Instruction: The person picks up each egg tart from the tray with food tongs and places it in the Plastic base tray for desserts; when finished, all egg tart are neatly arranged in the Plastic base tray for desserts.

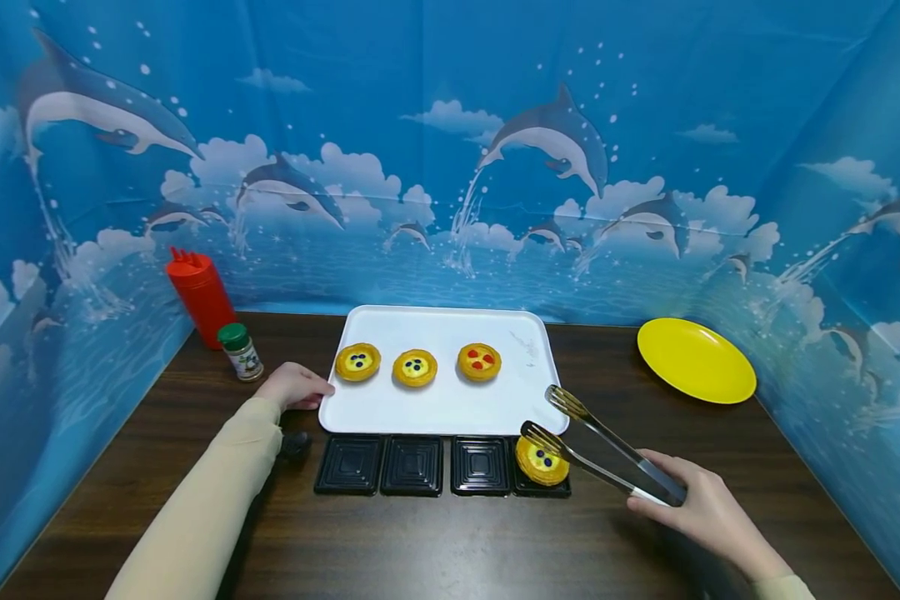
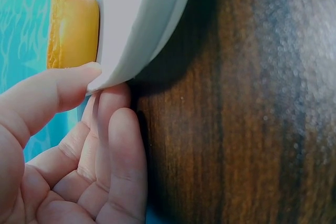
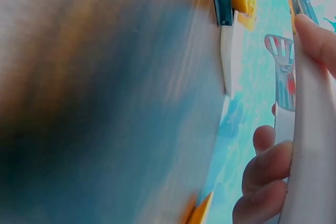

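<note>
My left hand [image 1: 294, 386] pinches the left edge of a white tray [image 1: 450, 412], thumb on top and fingers underneath in the left wrist view. On the tray sit two egg tarts with dark berries, one at the left [image 1: 357, 362] and one nearer the middle [image 1: 415, 368], plus a tart with red pieces [image 1: 479, 362]. My right hand [image 1: 690, 498] grips metal tongs [image 1: 658, 479] by the handles, jaws spread apart. Their tips overlap the tray's right corner and another dark-berry tart [image 1: 542, 461], which lies in the rightmost black square dish [image 1: 562, 490].
Several black square dishes [image 1: 348, 464] line the tray's front edge. A yellow plate [image 1: 697, 360] stands at the back right. At the left are a red squeeze bottle [image 1: 201, 298] and a green-capped jar [image 1: 242, 353]. A small black object [image 1: 296, 446] lies by my left wrist.
</note>
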`<act>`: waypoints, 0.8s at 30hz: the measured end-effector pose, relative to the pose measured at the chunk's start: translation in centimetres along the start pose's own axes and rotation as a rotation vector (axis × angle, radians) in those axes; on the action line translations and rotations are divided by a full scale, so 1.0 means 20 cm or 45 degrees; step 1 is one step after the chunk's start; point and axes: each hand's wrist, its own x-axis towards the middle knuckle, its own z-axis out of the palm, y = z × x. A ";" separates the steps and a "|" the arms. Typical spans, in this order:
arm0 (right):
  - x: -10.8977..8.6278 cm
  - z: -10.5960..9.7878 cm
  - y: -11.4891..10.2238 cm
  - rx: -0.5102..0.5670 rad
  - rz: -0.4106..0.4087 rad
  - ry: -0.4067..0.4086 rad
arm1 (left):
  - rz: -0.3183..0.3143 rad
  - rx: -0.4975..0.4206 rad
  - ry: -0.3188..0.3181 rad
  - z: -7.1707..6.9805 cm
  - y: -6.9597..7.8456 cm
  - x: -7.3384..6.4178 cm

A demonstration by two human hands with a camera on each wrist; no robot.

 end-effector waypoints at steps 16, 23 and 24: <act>0.30 0.06 -0.06 0.050 -0.081 -0.061 | -0.011 -0.016 0.002 -0.01 -0.01 0.02; 0.41 0.06 -0.07 0.010 -0.098 -0.092 | 0.000 -0.018 0.005 0.00 -0.02 0.03; 0.42 0.07 -0.07 0.009 -0.093 -0.102 | -0.002 -0.019 0.007 0.01 -0.02 0.03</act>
